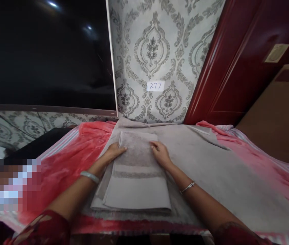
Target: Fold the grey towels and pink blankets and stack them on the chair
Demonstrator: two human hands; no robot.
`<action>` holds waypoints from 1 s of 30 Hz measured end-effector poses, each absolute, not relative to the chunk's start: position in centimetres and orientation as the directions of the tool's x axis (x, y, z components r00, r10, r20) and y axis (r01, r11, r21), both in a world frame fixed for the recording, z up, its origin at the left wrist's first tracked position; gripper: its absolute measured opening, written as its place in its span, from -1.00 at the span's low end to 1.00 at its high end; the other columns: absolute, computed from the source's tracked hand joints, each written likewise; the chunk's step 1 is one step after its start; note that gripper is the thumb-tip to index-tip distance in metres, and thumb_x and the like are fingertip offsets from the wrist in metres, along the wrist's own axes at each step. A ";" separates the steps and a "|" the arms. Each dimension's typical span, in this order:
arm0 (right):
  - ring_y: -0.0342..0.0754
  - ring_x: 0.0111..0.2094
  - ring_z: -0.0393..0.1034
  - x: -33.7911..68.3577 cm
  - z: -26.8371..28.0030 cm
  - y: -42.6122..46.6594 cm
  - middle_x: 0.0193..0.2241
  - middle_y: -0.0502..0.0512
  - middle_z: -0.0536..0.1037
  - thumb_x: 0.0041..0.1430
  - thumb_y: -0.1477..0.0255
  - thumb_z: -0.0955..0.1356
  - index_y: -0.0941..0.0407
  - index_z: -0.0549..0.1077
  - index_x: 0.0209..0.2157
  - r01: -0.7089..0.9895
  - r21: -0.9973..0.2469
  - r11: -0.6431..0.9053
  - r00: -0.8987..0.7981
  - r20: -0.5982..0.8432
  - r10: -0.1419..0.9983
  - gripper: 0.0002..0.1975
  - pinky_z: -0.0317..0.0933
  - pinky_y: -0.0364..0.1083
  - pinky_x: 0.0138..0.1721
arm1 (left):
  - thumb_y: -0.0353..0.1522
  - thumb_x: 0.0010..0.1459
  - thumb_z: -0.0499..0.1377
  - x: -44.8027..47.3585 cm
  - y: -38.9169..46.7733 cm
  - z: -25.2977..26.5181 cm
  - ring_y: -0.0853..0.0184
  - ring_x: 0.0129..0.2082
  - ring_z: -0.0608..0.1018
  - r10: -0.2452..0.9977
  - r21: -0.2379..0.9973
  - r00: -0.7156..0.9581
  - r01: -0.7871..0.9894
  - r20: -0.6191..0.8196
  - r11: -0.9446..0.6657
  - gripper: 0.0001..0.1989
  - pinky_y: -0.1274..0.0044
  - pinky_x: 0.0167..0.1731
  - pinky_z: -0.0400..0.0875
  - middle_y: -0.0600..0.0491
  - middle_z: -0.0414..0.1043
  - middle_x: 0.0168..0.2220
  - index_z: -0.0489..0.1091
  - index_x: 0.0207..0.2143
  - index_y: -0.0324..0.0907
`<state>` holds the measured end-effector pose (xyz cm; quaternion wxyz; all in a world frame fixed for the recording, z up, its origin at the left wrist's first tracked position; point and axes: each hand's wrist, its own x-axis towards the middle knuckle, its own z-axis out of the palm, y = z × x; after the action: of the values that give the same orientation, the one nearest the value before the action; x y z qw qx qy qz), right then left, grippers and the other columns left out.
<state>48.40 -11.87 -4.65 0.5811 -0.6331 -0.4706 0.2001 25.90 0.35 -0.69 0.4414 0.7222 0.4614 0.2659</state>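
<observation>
A folded grey towel (136,192) with a darker band across it lies lengthwise in front of me, its layered edges showing near the front. My left hand (113,152) grips its left edge toward the far end, thumb on top and the other fingers mostly hidden. On the opposite edge, my right hand (160,154) has its fingers closed at the towel's side, the thumb and fingertips curled together. Beneath the towel spreads a larger grey cloth (198,170), flat to the right and turned over at its far right corner.
A red and pink plush blanket (65,166) with striped edges covers the table under the grey cloth. Behind stand a large dark television (44,58), a patterned wall with a paper label (155,85), and a dark red door frame (211,68). A brown panel (274,119) rises at right.
</observation>
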 end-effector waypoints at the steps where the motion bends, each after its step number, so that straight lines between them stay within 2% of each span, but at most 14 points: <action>1: 0.14 0.05 0.35 49.2 -5.3 -12.1 -0.11 0.18 0.58 -0.02 0.39 0.34 0.07 0.58 -0.19 0.399 -0.908 0.129 0.496 0.332 0.802 -0.69 0.14 0.22 0.21 | -0.18 -0.21 0.46 26.2 0.1 -0.5 -0.01 -0.15 0.61 0.904 0.823 0.427 0.504 0.027 -0.263 -0.59 0.36 -0.16 0.46 -0.10 0.60 -0.30 0.46 -0.34 -0.18; 3: 0.17 0.06 0.33 50.3 -7.0 -12.6 -0.09 0.22 0.57 0.01 0.35 0.34 0.07 0.58 -0.15 0.489 -0.859 0.151 0.508 0.421 0.751 -0.66 0.08 0.27 0.24 | -0.18 -0.13 0.41 26.5 -0.5 -0.3 -0.03 -0.03 0.57 0.909 0.739 0.409 0.589 0.078 -0.328 -0.59 0.34 -0.07 0.41 -0.15 0.59 -0.17 0.45 -0.25 -0.18; 5: 0.16 0.03 0.36 50.9 -8.9 -12.9 -0.08 0.24 0.57 0.09 0.29 0.31 0.08 0.57 -0.09 0.589 -0.790 0.169 0.499 0.520 0.693 -0.63 0.14 0.26 0.20 | -0.20 0.03 0.32 26.2 -1.2 -0.5 0.01 -0.04 0.57 0.918 0.652 0.382 0.669 0.111 -0.357 -0.62 0.35 -0.09 0.39 -0.17 0.56 -0.09 0.42 -0.14 -0.20; 8: 0.13 0.01 0.38 51.3 -11.1 -13.0 -0.05 0.26 0.56 0.19 0.24 0.25 0.11 0.53 -0.01 0.670 -0.724 0.161 0.495 0.598 0.630 -0.57 0.22 0.21 0.14 | -0.22 0.17 0.19 25.1 -2.0 -0.9 0.11 -0.17 0.58 0.918 0.471 0.380 0.793 0.112 -0.386 -0.73 0.41 -0.21 0.36 -0.13 0.56 -0.18 0.39 -0.14 -0.19; 10: 0.13 0.02 0.38 51.5 -11.8 -13.0 -0.04 0.27 0.56 0.21 0.22 0.24 0.12 0.52 0.01 0.679 -0.719 0.150 0.500 0.602 0.622 -0.55 0.24 0.19 0.12 | -0.21 0.16 0.20 24.5 -2.3 -1.1 0.14 -0.23 0.57 0.920 0.439 0.384 0.814 0.081 -0.379 -0.79 0.44 -0.26 0.33 -0.08 0.55 -0.27 0.39 -0.26 -0.16; 15: 0.14 0.02 0.38 51.5 -11.8 -13.1 -0.04 0.30 0.55 0.23 0.17 0.23 0.15 0.52 0.02 0.674 -0.726 0.135 0.500 0.583 0.641 -0.51 0.25 0.18 0.11 | -0.14 0.06 0.28 23.9 -2.9 -1.0 0.16 -0.34 0.51 0.935 0.498 0.344 0.797 0.091 -0.342 -0.73 0.47 -0.38 0.23 -0.03 0.48 -0.40 0.32 -0.44 -0.11; 18: 0.12 0.03 0.37 51.6 -11.6 -13.5 -0.04 0.30 0.54 0.24 0.17 0.21 0.15 0.52 0.02 0.678 -0.724 0.130 0.486 0.574 0.658 -0.51 0.23 0.18 0.13 | -0.15 0.01 0.31 23.7 -2.8 -0.8 0.19 -0.42 0.46 0.937 0.557 0.342 0.765 0.077 -0.325 -0.67 0.48 -0.43 0.15 0.03 0.36 -0.54 0.28 -0.58 -0.10; 21: 0.11 0.04 0.35 51.7 -11.6 -13.8 -0.03 0.29 0.54 0.25 0.17 0.20 0.13 0.52 0.02 0.689 -0.715 0.121 0.474 0.570 0.670 -0.51 0.20 0.18 0.17 | -0.14 0.01 0.32 23.2 -2.7 -0.6 0.22 -0.49 0.41 0.936 0.562 0.353 0.771 0.016 -0.300 -0.59 0.48 -0.46 0.08 0.07 0.23 -0.65 0.25 -0.70 -0.11; 25: 0.11 0.05 0.34 51.9 -11.7 -13.9 -0.03 0.30 0.53 0.26 0.16 0.19 0.15 0.52 0.02 0.695 -0.710 0.113 0.469 0.568 0.676 -0.50 0.17 0.20 0.19 | -0.12 -0.08 0.38 22.7 -3.0 -0.9 0.27 -0.51 0.37 0.932 0.585 0.361 0.765 -0.042 -0.270 -0.60 0.49 -0.48 0.05 0.10 0.22 -0.67 0.31 -0.70 -0.14; 28: 0.12 0.08 0.33 51.7 -11.7 -14.0 0.00 0.31 0.52 0.25 0.14 0.19 0.16 0.51 0.05 0.691 -0.713 0.120 0.463 0.565 0.683 -0.47 0.15 0.21 0.21 | -0.22 -0.15 0.41 22.7 -3.4 -1.2 0.34 -0.55 0.29 0.929 0.679 0.368 0.693 -0.045 -0.242 -0.65 0.50 -0.50 0.01 0.15 0.20 -0.68 0.31 -0.68 -0.14; 30: 0.12 0.13 0.31 51.5 -11.6 -14.0 0.07 0.34 0.50 0.25 0.10 0.19 0.18 0.49 0.09 0.680 -0.721 0.133 0.456 0.558 0.693 -0.42 0.12 0.21 0.24 | -0.29 -0.13 0.37 22.7 -3.5 -1.4 0.39 -0.56 0.23 0.934 0.731 0.356 0.645 -0.031 -0.222 -0.69 0.52 -0.52 0.01 0.18 0.15 -0.68 0.27 -0.68 -0.14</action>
<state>51.55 -14.00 -11.62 0.5429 -0.6582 -0.5215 0.0059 22.66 -3.46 -1.44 0.3363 0.7516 0.5254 0.2147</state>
